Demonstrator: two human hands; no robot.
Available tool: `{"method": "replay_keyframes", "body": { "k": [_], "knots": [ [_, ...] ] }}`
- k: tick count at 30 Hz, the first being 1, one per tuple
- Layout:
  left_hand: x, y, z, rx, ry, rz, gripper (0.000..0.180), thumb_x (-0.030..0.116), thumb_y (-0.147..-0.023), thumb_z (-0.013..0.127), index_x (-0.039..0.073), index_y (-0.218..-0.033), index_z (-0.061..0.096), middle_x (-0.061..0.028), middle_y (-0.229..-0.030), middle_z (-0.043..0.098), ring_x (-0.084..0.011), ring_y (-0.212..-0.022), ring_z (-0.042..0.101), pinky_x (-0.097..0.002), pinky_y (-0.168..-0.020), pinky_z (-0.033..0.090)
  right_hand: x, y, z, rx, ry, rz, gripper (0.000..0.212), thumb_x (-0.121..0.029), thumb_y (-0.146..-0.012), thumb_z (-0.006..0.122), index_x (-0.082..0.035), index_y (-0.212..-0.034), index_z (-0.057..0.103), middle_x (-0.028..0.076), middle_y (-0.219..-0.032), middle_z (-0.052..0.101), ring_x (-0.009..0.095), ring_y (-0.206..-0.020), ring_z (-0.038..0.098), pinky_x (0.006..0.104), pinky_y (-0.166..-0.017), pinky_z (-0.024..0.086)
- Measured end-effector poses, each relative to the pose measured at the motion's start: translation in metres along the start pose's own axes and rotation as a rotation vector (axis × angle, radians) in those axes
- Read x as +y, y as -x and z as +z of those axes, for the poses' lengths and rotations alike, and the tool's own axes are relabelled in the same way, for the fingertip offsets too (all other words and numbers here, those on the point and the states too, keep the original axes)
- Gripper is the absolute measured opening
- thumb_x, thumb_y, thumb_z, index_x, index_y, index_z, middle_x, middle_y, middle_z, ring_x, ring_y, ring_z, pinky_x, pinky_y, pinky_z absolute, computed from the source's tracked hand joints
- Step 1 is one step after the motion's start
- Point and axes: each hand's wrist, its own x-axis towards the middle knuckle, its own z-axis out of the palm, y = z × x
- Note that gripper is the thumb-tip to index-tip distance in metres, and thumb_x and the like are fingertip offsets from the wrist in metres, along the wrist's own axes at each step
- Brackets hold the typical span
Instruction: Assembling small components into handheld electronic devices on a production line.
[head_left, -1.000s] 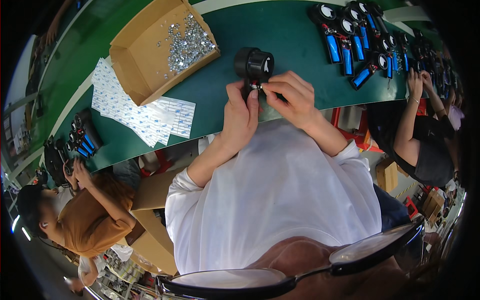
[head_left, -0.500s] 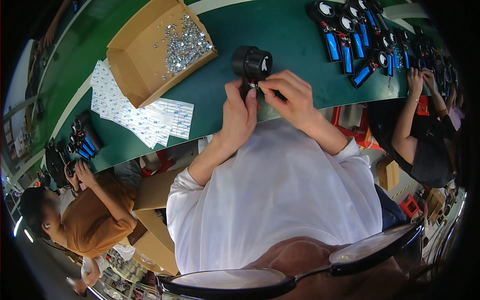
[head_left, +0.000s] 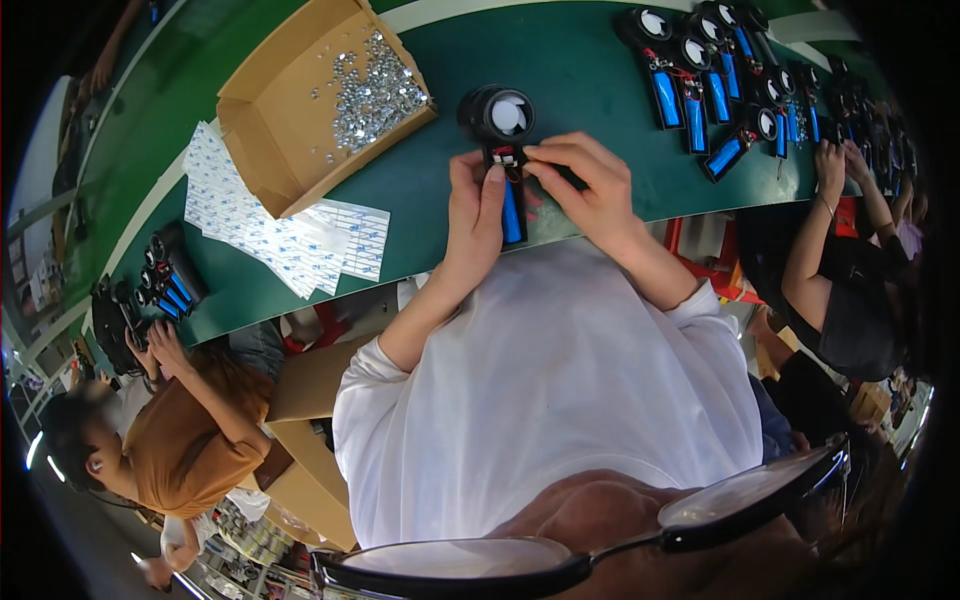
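Observation:
A black handheld device (head_left: 484, 104) stands head-up over the near edge of the table, its round head holding a white disc. The open handle shows a blue battery (head_left: 513, 212) and short red wires (head_left: 503, 151) around a small white part. My left hand (head_left: 473, 212) is closed around the handle, the thumb lying across its open side near the wires. My right hand (head_left: 590, 185) is closed in a pinch beside the wires at the handle's top. Whatever its fingertips hold is too small to make out.
An open cardboard box (head_left: 270, 120) of small shiny metal pieces (head_left: 372, 100) overlaps white sheets with blue print (head_left: 330, 245) at left. Several similar black devices (head_left: 692, 85) lie at right. Co-workers sit at left (head_left: 190, 430) and right (head_left: 840, 290), hands at the table.
The device has turned and tilted in my left hand, so its white disc and the handle's open side with the blue battery now face me. My right hand stays close beside the wires.

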Motion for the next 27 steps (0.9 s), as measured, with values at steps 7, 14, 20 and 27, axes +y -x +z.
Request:
{"method": "replay_keyframes", "body": {
  "k": [7,14,20,27],
  "knots": [
    [0.005,-0.002,-0.005,-0.096,0.341,-0.092,0.029,0.030,-0.105,0.035,0.003,-0.113,0.039,-0.0146,-0.090,0.060,-0.0180,-0.070,0.061,-0.0336,-0.059,0.052,-0.007,-0.007,-0.004,-0.003,0.043,-0.124,0.020,-0.002,-0.075,0.076,-0.005,-0.094,0.071,0.006,-0.087,0.066,0.021,-0.075,0.064,0.0300,-0.061,0.052],
    [0.011,-0.001,-0.007,-0.170,0.575,-0.183,0.032,0.032,-0.099,0.038,0.004,-0.113,0.045,-0.0129,-0.086,0.059,-0.0192,-0.066,0.058,-0.0317,-0.055,0.049,-0.012,-0.004,-0.002,-0.004,-0.019,-0.132,0.020,0.003,-0.075,0.076,-0.002,-0.094,0.070,0.010,-0.089,0.066,0.022,-0.074,0.064,0.0298,-0.063,0.051],
    [0.011,0.000,-0.001,-0.150,0.527,-0.198,0.036,0.037,-0.100,0.036,0.007,-0.116,0.045,-0.0099,-0.087,0.058,-0.0189,-0.067,0.057,-0.0319,-0.056,0.048,-0.014,-0.005,-0.003,0.025,-0.014,-0.121,0.021,0.003,-0.075,0.076,-0.002,-0.094,0.070,0.011,-0.090,0.066,0.022,-0.074,0.064,0.0299,-0.062,0.051],
    [0.013,0.005,0.006,-0.005,0.071,-0.059,0.026,0.025,-0.106,0.036,0.002,-0.119,0.035,-0.0107,-0.097,0.056,-0.0131,-0.074,0.059,-0.0264,-0.064,0.051,-0.017,-0.011,-0.005,0.000,0.165,-0.269,0.019,-0.005,-0.075,0.075,-0.007,-0.094,0.071,0.003,-0.088,0.063,0.018,-0.073,0.062,0.0289,-0.056,0.051]
  ]
}}
